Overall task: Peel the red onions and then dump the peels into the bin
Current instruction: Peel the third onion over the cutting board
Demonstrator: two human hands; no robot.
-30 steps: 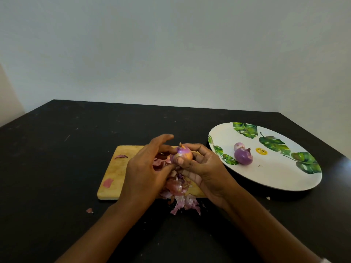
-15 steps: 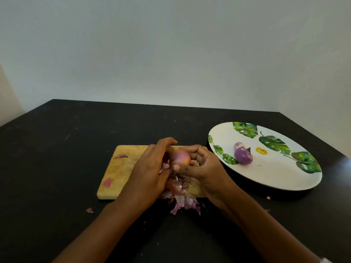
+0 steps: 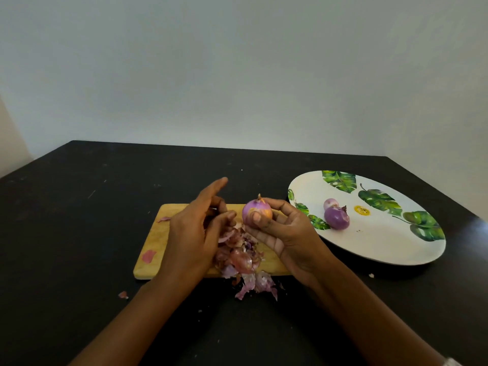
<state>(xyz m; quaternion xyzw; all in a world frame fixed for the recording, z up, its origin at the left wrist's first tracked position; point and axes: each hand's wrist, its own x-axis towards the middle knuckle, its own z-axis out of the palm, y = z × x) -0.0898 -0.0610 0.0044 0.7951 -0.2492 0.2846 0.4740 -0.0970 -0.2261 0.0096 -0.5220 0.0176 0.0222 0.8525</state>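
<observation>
My right hand (image 3: 287, 233) grips a small red onion (image 3: 254, 208) above the wooden cutting board (image 3: 155, 241); its skin is partly off, showing purple with orange patches. My left hand (image 3: 190, 233) hovers just left of the onion, apart from it, index finger pointing out and the other fingers curled near the thumb. I cannot tell whether those fingers hold a bit of peel. A pile of peels (image 3: 240, 257) lies on the board under both hands and spills over its front edge. Two peeled onions, one larger (image 3: 336, 217) and one smaller (image 3: 330, 203), lie on the leaf-patterned plate (image 3: 383, 241).
The board and plate sit on a black table (image 3: 79, 207) against a pale wall. A stray peel (image 3: 123, 295) lies on the table in front of the board's left corner. No bin is in view.
My left hand has come off the onion and drawn back to the left, index finger straightening. My right hand has lifted and turned the onion slightly, its stem tip now pointing up.
</observation>
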